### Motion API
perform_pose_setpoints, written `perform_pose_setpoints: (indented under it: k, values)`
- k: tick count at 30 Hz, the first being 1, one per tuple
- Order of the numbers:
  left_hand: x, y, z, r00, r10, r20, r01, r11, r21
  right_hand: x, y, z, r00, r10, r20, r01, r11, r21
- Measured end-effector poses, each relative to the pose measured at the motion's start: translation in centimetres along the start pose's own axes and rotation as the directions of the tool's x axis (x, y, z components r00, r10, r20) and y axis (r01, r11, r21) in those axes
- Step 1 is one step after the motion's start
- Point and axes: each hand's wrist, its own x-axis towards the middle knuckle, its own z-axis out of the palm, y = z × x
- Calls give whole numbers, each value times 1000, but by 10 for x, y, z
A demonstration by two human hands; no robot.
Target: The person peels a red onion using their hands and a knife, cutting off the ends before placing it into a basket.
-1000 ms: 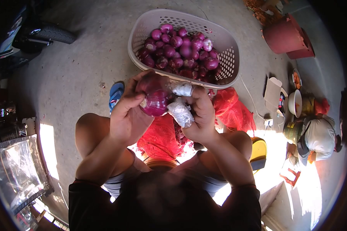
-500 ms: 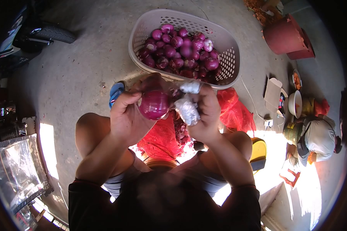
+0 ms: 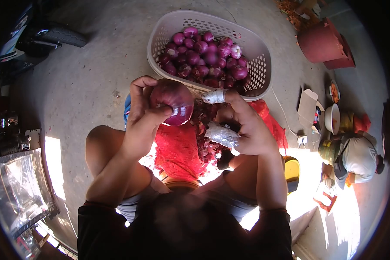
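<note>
My left hand (image 3: 143, 117) is closed around a large red onion (image 3: 172, 100), its thumb pressed on the near side. Part of the onion's skin looks dull, while its lower part is shiny purple. My right hand (image 3: 245, 123) is just to the right, apart from the onion. Silvery wrapping covers its index finger and thumb, which are spread from each other; the other fingers curl inward in shadow. Beneath the hands lie a red mesh sack (image 3: 177, 149) and a pile of loose onion skins (image 3: 206, 125).
Ahead stands a grey perforated basket (image 3: 158, 32) of purple onions. Another red mesh bag (image 3: 271, 125) lies by my right knee. At right are a white bowl (image 3: 332, 118), a red tub (image 3: 320, 41) and a bent-over person (image 3: 359, 156). A motorcycle wheel (image 3: 65, 37) is at upper left.
My right hand has moved away from the onion, to the right, and its wrapped fingers have parted. My left hand has turned the onion, showing a duller side.
</note>
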Motion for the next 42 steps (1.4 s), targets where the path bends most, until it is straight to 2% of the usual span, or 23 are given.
perform_pose_setpoints:
  k: [5,8,11,14,18,20,23,26,29,32,35,38,42]
  values:
    - [5,6,-1,983,58,173,-103,959,264,3,-7,2,996,80,-37,-76,994,80]
    - [5,5,7,988,100,118,-129,956,263,-1,1,7,993,8,-122,-10,1000,-9]
    - [5,2,3,988,92,121,-128,931,341,3,-3,9,992,-12,-125,-1,995,-101]
    - [4,3,3,992,23,125,-65,938,340,8,-9,12,992,41,-122,-57,990,-130]
    - [4,2,6,987,32,158,-80,947,310,11,-11,14,988,126,-89,-136,984,-112]
    - [4,1,7,987,56,150,-101,945,311,10,-9,15,989,114,-99,-127,982,-143]
    - [4,2,6,986,79,144,-122,940,317,10,-17,12,965,255,-68,-260,963,-75]
    - [6,5,-2,991,21,133,-60,953,296,8,-10,11,985,164,-61,-165,986,-22]
    - [6,8,-4,989,-59,139,28,975,220,3,-6,9,983,181,-31,-178,982,69]
    - [5,11,0,975,-172,142,174,985,1,1,-10,5,969,241,58,-248,945,214]
    - [4,10,2,955,-210,208,235,967,-100,4,-16,3,978,182,105,-206,927,313]
    - [3,9,4,927,-257,274,301,945,-129,3,-15,6,987,124,102,-157,881,447]
    - [-2,-3,0,888,-298,349,412,853,-321,5,-15,8,992,82,91,-117,847,519]
